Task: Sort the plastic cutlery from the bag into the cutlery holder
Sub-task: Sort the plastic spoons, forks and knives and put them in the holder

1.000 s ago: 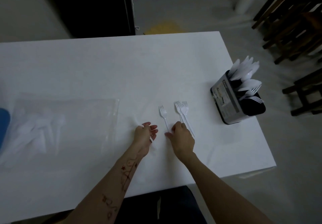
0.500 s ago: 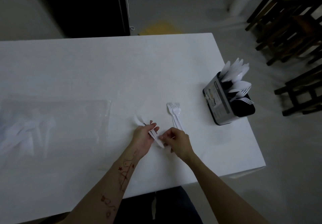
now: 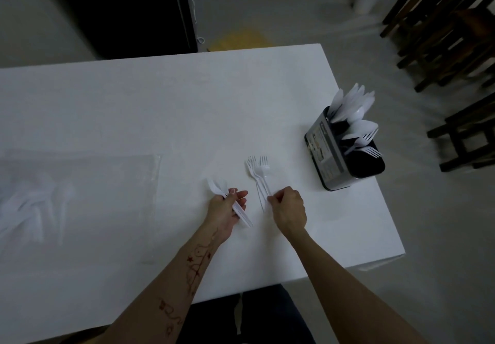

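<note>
On the table (image 3: 160, 108), left hand (image 3: 225, 211) grips spoons (image 3: 218, 186); right hand (image 3: 288, 207) pinches forks (image 3: 258, 175).

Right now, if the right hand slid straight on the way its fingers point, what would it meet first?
The right hand points up-left along the forks it pinches; beyond their tines only bare table shows.

The bag (image 3: 80, 196) (frame-cut at left) blurs the cutlery inside it.

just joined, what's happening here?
A person is sorting white plastic cutlery at a table. The left hand grips a bundle of spoons; the right hand pinches the handles of the forks lying on the table. The holder is already part-filled, and the bag holds more.
</note>
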{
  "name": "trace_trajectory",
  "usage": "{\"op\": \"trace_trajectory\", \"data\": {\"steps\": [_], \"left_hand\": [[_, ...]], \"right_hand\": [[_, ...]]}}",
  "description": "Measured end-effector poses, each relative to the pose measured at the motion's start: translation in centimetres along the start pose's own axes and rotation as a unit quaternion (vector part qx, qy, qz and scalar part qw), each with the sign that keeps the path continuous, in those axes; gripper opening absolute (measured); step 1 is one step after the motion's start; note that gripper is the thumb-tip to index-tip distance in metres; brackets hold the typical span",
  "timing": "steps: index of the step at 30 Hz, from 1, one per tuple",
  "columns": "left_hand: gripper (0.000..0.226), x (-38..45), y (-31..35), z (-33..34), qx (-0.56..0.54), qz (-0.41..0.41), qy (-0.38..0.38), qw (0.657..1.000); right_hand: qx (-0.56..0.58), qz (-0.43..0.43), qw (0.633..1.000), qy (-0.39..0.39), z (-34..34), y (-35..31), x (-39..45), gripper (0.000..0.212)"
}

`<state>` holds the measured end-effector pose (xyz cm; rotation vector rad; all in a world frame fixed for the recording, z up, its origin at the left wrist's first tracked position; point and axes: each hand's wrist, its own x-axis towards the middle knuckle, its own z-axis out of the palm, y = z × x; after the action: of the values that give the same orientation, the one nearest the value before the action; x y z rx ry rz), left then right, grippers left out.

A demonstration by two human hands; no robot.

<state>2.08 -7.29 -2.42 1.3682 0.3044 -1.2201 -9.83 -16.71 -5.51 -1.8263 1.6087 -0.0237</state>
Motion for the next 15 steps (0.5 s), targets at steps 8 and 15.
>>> {"op": "trace_trajectory", "data": {"steps": [8, 15], "left_hand": [[0.030, 0.2, 0.1, 2.3, -0.034, -0.026, -0.013, 0.999], [0.013, 0.2, 0.4, 3.2, -0.076, -0.014, -0.019, 0.997]], "right_hand": [[-0.009, -0.247, 0.969, -0.014, -1.5, 0.4, -2.2, 0.016], [-0.008, -0.288, 0.955, -0.075, -2.0, 0.5, -2.1, 0.027]]}}
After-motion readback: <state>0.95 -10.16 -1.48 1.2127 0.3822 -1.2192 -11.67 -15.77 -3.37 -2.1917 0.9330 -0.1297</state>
